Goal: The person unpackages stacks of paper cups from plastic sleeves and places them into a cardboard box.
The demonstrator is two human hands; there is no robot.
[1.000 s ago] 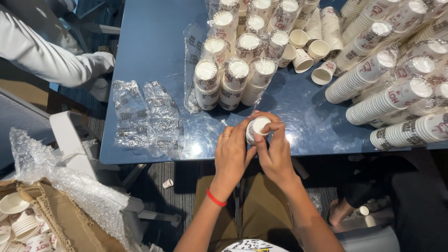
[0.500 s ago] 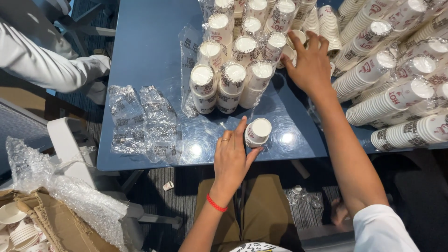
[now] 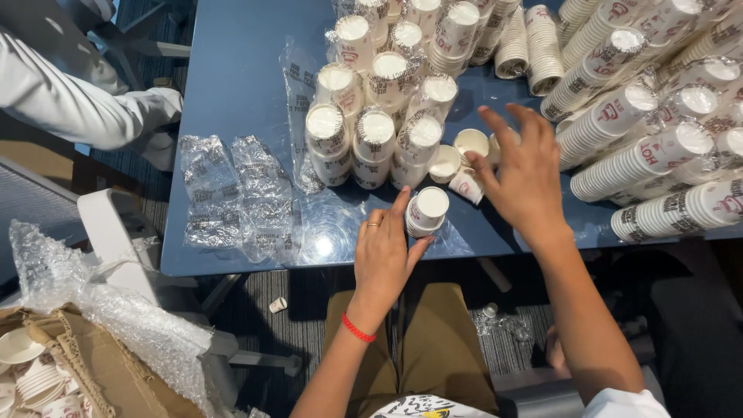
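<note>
Two hands: both are seen over the near edge of the blue table (image 3: 232,93).
Left hand (image 3: 385,251): the short stack of paper cups (image 3: 426,211) is clasped between thumb and curled fingers; a ring and a red wristband are worn.
Short stack: stood upright on the table, near its front edge, just below the wrapped cup bundles (image 3: 379,124).
Right hand (image 3: 525,174): fingers are spread wide, nothing is gripped; it is held right of the short stack, over loose cups (image 3: 464,155).
Empty wrappers (image 3: 236,197): laid flat, left of the short stack.
Long cup sleeves (image 3: 658,147): piled sideways, right of the short stack.
</note>
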